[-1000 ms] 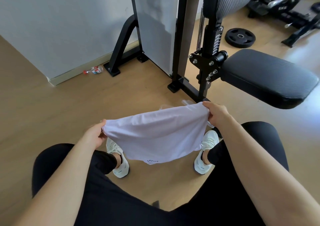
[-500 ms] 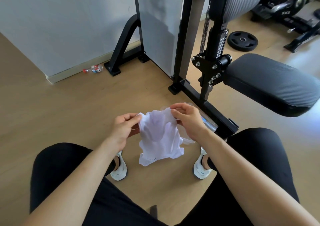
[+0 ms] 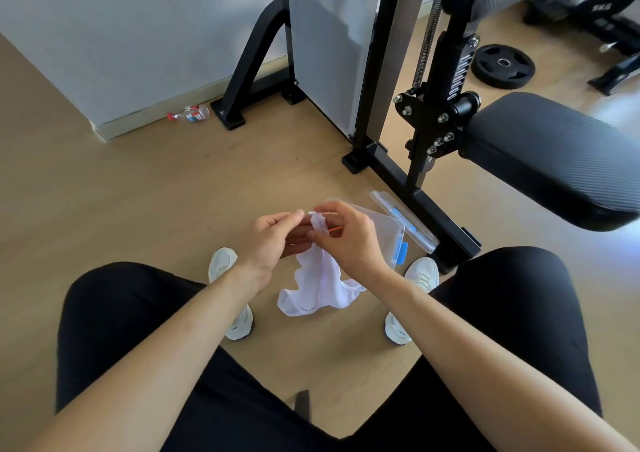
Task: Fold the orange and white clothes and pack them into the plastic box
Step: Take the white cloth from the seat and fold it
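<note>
Both hands pinch the white garment [image 3: 317,285] at its top edge, mid-frame. Left hand [image 3: 273,240] and right hand [image 3: 349,240] sit nearly touching, fingertips pressed together on a bunched strip of cloth between them. The rest of the garment hangs slack below the hands, its lower hem curling free between the two white shoes [image 3: 230,292].

A thin sliver of orange [image 3: 335,230] shows just behind the right hand's fingers; what it belongs to cannot be told.

The clear plastic box [image 3: 388,230] lies on the floor just beyond the right hand, partly hidden by it, blue clip on its right wall. Its lid [image 3: 403,221] stands tilted just beside it on the right, leaning toward the black machine frame [image 3: 401,174].

Open room: bare wood floor [image 3: 138,209] across the left and centre of the frame, also between the knees at lower centre. The right side is crowded: the frame's base rail runs just behind the lid and box, and a padded black seat [image 3: 554,154] overhangs at right, above the right knee.

Farther off: a small bottle [image 3: 189,114] lies by the wall base at upper left; a black weight plate [image 3: 504,65] lies flat at upper right, well apart from the hands.
</note>
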Demonstrator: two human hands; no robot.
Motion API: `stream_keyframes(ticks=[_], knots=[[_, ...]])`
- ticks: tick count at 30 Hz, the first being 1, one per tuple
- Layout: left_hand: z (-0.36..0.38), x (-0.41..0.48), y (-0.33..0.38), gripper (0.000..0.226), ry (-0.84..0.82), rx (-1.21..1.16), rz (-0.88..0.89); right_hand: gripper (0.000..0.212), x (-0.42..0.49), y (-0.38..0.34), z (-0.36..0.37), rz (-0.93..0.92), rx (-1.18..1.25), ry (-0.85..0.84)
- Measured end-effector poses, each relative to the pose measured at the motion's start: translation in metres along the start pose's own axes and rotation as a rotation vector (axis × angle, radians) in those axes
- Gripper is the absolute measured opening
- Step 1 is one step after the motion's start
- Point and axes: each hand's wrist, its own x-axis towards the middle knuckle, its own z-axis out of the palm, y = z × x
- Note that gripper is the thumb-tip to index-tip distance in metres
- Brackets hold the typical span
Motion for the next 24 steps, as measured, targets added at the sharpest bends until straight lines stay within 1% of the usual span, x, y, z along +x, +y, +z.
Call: stream_keyframes(ticks=[3,5,8,9,10,12,14,15,16,17,18,19,22,23,24], knots=[[-0.004,-0.002,0.004,0.027,-0.053,0.091,0.044,0.025,0.005,0.004,-0.002,-0.006,-0.023,-0.01],[-0.012,0.001,0.007,0.024,-0.008,0.156,0.102,0.02,0.007,0.003,-0.007,0.005,-0.012,-0.047],[-0.035,0.011,0.002,0.017,0.088,0.292,0.207,0.024,0.011,-0.002,-0.02,0.017,-0.009,-0.11],[-0.043,0.014,-0.001,0.025,0.081,0.384,0.246,0.024,0.013,-0.004,-0.026,0.012,-0.01,-0.141],[-0.048,0.015,-0.003,0.04,0.043,0.49,0.269,0.024,0.014,-0.005,-0.032,0.007,0.003,-0.178],[-0.051,0.013,-0.007,0.077,-0.078,0.661,0.26,0.024,0.016,-0.006,-0.043,-0.002,0.056,-0.248],[-0.043,0.01,-0.009,0.107,-0.191,0.737,0.243,0.026,0.017,-0.008,-0.053,-0.022,0.092,-0.297],[-0.035,0.009,-0.01,0.114,-0.227,0.767,0.25,0.027,0.017,-0.01,-0.056,-0.028,0.104,-0.325],[-0.027,0.008,-0.012,0.117,-0.245,0.797,0.26,0.027,0.017,-0.013,-0.059,-0.033,0.12,-0.356],[-0.02,0.008,-0.013,0.114,-0.252,0.811,0.266,0.027,0.016,-0.015,-0.062,-0.037,0.137,-0.378],[-0.015,0.008,-0.012,0.106,-0.255,0.821,0.259,0.027,0.015,-0.018,-0.064,-0.039,0.154,-0.39],[-0.013,0.009,-0.013,0.09,-0.265,0.825,0.238,0.027,0.014,-0.019,-0.066,-0.032,0.168,-0.388],[-0.021,0.014,-0.019,0.024,-0.342,0.937,0.214,0.024,0.014,-0.016,-0.071,0.013,0.258,-0.314],[-0.026,0.016,-0.023,0.017,-0.359,0.962,0.206,0.022,0.015,-0.015,-0.073,0.029,0.297,-0.276],[-0.031,0.018,-0.027,0.018,-0.362,0.958,0.184,0.02,0.016,-0.013,-0.076,0.045,0.332,-0.234]])
